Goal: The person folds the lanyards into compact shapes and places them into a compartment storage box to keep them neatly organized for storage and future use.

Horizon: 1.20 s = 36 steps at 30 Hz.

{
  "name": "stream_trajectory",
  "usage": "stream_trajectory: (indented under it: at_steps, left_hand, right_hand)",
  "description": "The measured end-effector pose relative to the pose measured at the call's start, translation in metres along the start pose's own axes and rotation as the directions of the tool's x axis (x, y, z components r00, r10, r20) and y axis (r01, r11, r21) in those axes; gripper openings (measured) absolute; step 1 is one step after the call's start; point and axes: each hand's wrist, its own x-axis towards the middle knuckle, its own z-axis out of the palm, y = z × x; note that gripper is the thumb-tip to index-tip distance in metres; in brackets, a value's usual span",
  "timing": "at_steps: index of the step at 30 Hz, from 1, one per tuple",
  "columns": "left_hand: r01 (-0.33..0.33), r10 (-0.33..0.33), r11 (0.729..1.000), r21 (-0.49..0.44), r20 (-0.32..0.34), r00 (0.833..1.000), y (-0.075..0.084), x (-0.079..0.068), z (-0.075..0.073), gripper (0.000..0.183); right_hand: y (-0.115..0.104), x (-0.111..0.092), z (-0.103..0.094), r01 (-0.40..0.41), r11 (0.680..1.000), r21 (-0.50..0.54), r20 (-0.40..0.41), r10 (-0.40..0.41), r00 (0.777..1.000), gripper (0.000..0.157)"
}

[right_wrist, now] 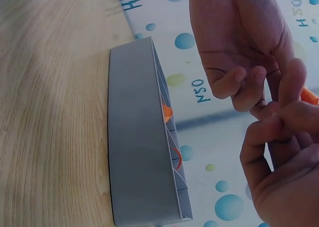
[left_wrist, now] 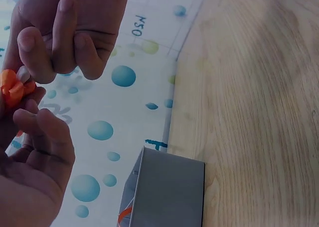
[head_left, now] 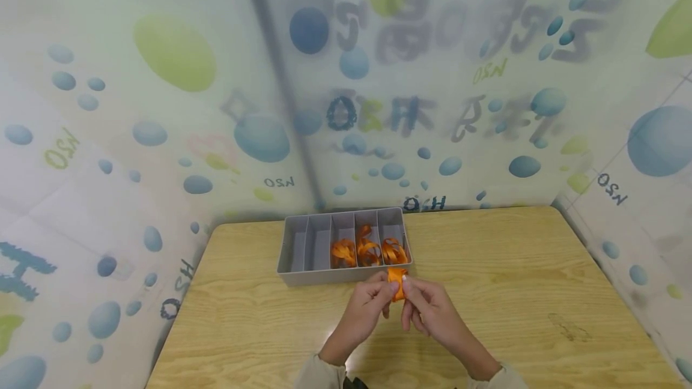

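An orange ribbon, folded or bunched into a small bundle, is held up just in front of a grey divided box. My left hand pinches its left side between thumb and fingers. On the other side, my right hand pinches it too, with the thumb on top. The left wrist view shows the orange ribbon looped between both hands' fingertips. From the right wrist only a bit of the ribbon shows; fingers hide the rest.
The grey box stands at the table's back edge, split by dividers. Loose orange ribbons lie in its three right-hand compartments. Wood-grain table extends on both sides. Patterned walls close in the back and sides.
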Motion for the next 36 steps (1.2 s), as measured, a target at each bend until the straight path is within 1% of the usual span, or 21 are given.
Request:
stream_trajectory:
  at_steps: [3,5,7,12,16,19,24,29,33,36]
  left_hand:
    - [0.015,-0.016,1.0,-0.019,-0.02,1.0,0.0,0.0,-0.001,0.035]
    - [0.012,-0.013,0.999,-0.035,-0.026,1.0,0.0,0.001,-0.001,0.026]
    - [0.001,-0.003,0.999,-0.05,-0.028,1.0,-0.001,0.001,-0.002,0.022]
    - [-0.036,0.034,0.998,-0.058,-0.035,0.999,-0.004,0.002,-0.002,0.019]
    - [-0.069,0.067,0.997,-0.035,-0.049,0.997,-0.006,0.003,-0.003,0.02]
    - [-0.088,0.087,0.996,-0.02,-0.067,0.994,-0.008,0.002,-0.004,0.018]
    - [-0.077,0.075,0.997,-0.016,-0.102,0.992,-0.009,0.002,-0.005,0.016]
    - [-0.073,0.072,0.997,-0.004,-0.114,0.991,-0.009,0.001,-0.006,0.016]
    - [-0.082,0.088,0.995,0.05,-0.133,0.987,-0.012,0.001,-0.01,0.014]
    - [-0.091,0.109,0.99,0.111,-0.169,0.98,-0.016,0.003,-0.018,0.014]
  right_hand:
    - [0.001,0.002,-0.001,0.017,0.999,0.033,0.031,-0.018,0.999,0.037]
    - [0.002,0.002,-0.002,0.018,0.999,0.035,0.027,-0.019,0.999,0.037]
    - [0.002,0.002,-0.003,0.018,1.0,0.02,0.006,-0.018,1.0,0.035]
    - [0.003,0.003,-0.004,0.016,1.0,-0.023,-0.08,-0.018,0.997,0.029]
    - [0.005,0.003,-0.002,-0.003,0.999,-0.038,-0.138,-0.002,0.99,0.026]
    - [0.007,0.004,-0.001,-0.013,0.999,-0.05,-0.153,0.005,0.988,0.027]
    - [0.009,0.005,0.001,-0.021,0.997,-0.07,-0.158,0.009,0.987,0.029]
    - [0.008,0.004,0.001,-0.036,0.993,-0.108,-0.218,0.011,0.976,0.027]
    - [0.009,0.004,-0.001,-0.009,0.996,-0.09,-0.219,-0.011,0.976,0.028]
    - [0.011,0.006,-0.004,0.003,0.994,-0.114,-0.227,-0.029,0.973,0.029]
